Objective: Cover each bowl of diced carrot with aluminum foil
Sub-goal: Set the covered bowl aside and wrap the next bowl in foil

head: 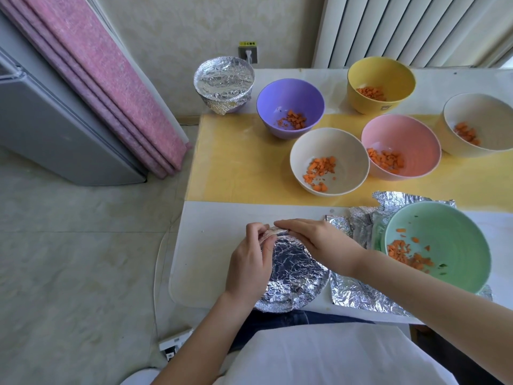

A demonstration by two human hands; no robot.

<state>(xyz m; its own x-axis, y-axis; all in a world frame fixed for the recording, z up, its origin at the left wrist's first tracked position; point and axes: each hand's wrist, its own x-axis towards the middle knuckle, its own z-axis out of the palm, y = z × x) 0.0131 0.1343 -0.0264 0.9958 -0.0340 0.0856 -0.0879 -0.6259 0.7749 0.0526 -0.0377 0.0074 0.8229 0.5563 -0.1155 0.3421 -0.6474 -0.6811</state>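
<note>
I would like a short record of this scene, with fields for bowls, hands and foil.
covered bowls: two, near bowl and far bowl
open bowls: six: purple bowl, yellow bowl, pink bowl, green bowl, middle cream bowl, right cream bowl
left hand: pinches foil at near bowl's far rim
right hand: straight fingers press that rim
spare foil: lies under green bowl

Left of the grip on the foil-covered bowl (294, 273), bare table (211, 259) lies open to its edge, and the yellow cloth (238, 162) beyond is free too. Just right, loose foil sheets (361, 229) and the green bowl (449, 226) crowd in; a cream bowl (333, 145) stands beyond.
</note>
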